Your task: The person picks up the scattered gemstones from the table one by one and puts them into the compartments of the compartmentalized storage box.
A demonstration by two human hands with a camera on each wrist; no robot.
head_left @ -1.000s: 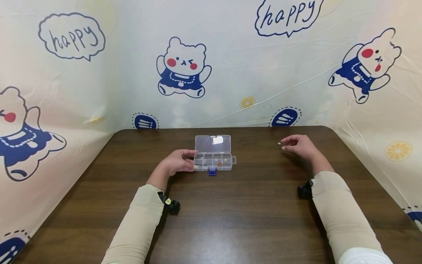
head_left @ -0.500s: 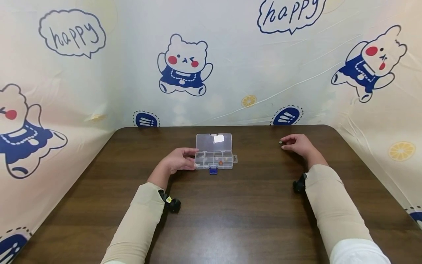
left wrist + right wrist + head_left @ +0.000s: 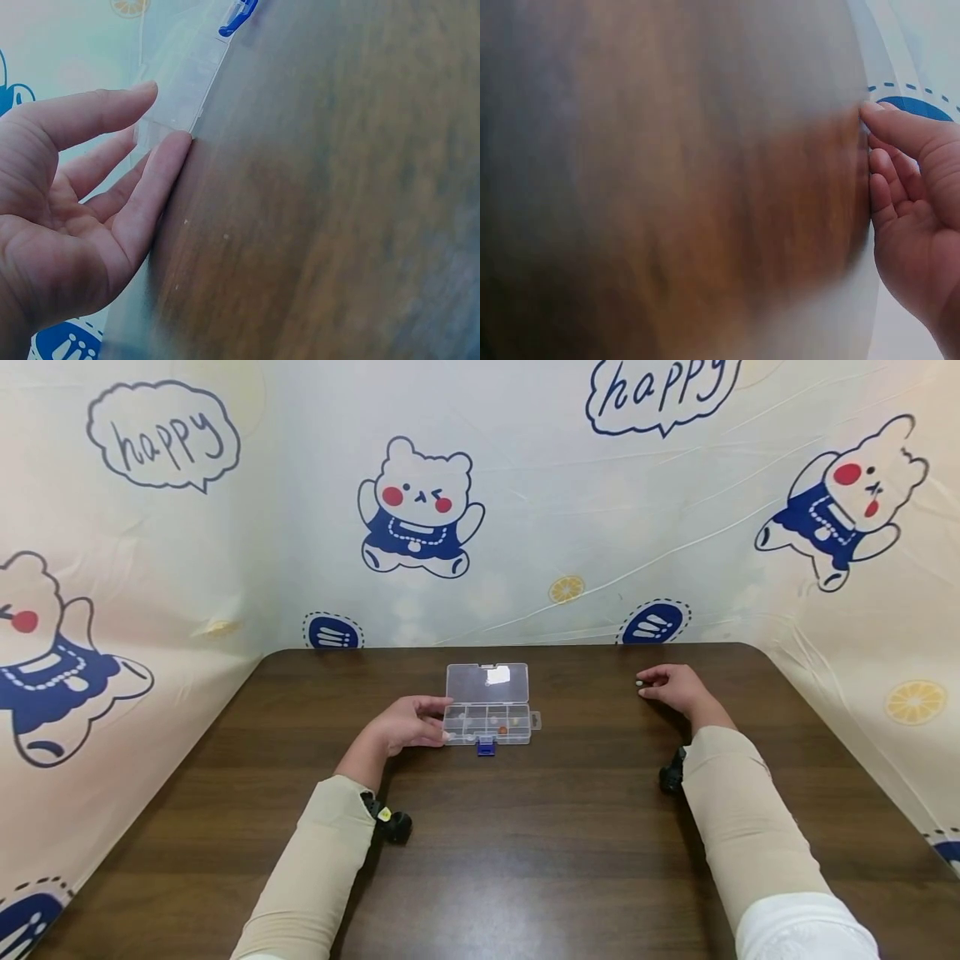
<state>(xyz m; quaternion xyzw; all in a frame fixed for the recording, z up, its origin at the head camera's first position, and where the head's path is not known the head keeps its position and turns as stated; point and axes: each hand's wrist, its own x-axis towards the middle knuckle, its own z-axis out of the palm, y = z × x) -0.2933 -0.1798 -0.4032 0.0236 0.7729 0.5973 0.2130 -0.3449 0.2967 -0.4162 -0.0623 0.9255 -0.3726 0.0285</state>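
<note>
A clear plastic compartment box (image 3: 486,724) with a blue latch stands on the table, its lid raised at the back. Its left end is held by my left hand (image 3: 401,725), thumb along the front and fingers toward the back. In the left wrist view, the fingertips (image 3: 180,142) touch the box end. Small white and orange pieces lie in some compartments. Far to the right, my right hand (image 3: 675,687) rests low over the table with a small pale bead (image 3: 639,682) between thumb and index fingertips. The right wrist view mostly hides this bead behind the thumb (image 3: 900,127).
The brown wooden table (image 3: 525,843) extends to a printed curtain (image 3: 525,510) along its back and sides. A hanging tab (image 3: 536,720) sticks out from the box's right end. Black wrist cameras sit under both sleeves.
My right forearm has shifted left and the fingertips have closed in on the pale bead, which lay just beyond them before. The left hand stays at the box.
</note>
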